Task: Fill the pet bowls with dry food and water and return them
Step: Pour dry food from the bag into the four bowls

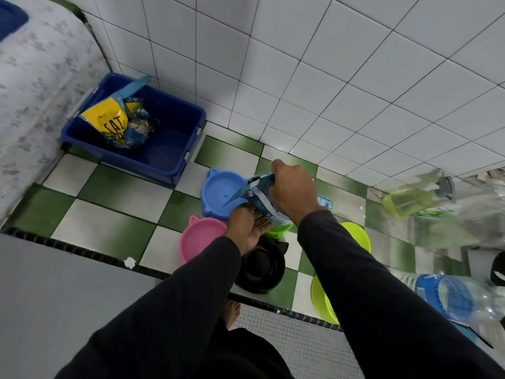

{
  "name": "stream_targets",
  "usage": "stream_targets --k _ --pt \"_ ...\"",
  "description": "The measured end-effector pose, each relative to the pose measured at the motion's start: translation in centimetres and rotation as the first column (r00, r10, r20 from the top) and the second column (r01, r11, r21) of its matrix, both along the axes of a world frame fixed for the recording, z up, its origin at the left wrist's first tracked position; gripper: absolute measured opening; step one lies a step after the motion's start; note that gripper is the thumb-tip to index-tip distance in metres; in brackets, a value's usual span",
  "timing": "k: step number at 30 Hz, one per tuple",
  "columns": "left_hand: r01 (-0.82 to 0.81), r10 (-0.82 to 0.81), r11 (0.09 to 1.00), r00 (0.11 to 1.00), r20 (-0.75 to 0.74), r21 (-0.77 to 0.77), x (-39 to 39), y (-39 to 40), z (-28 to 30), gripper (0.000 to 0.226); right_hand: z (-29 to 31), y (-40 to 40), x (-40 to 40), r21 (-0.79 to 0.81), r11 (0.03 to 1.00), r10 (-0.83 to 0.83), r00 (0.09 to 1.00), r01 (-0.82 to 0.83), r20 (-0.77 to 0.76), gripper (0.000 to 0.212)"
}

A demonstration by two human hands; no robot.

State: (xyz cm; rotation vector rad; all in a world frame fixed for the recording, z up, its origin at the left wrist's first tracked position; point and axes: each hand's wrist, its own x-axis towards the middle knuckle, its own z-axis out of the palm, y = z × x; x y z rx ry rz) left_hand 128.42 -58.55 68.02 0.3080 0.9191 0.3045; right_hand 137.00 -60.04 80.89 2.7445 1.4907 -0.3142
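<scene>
A small blue food pouch (262, 198) is held over the bowls on the checkered floor (109, 192). The right hand (292, 187) is curled round its top, and the left hand (246, 228) supports it from below with fingers bent against it. The blue bowl (221, 192), just left of the pouch, looks empty, as does the pink bowl (202, 239) nearer; the black bowl (259, 266) shows no food either. Green bowls (355, 236) lie to the right, partly hidden (their contents cannot be told). A water bottle (459, 296) waits at the near right. A yellow cat food bag (117, 121) sits in the blue bin (175, 149) at the far left. Filling appears barely begun: food, water and return are all judged left.
</scene>
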Motion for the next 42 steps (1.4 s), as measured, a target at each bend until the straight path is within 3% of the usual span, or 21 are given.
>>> stream_targets --k 23,42 --pt "-0.091 0.092 0.993 0.996 0.005 -0.073 -0.7 -0.5 0.9 0.031 -0.8 0.5 -0.8 0.009 0.998 0.066 0.998 -0.066 0.001 0.021" --pt "-0.07 0.077 0.985 0.996 0.038 -0.16 -0.8 -0.3 0.9 0.026 -2.0 1.1 -0.6 0.032 0.996 0.084 0.996 -0.084 0.002 0.022"
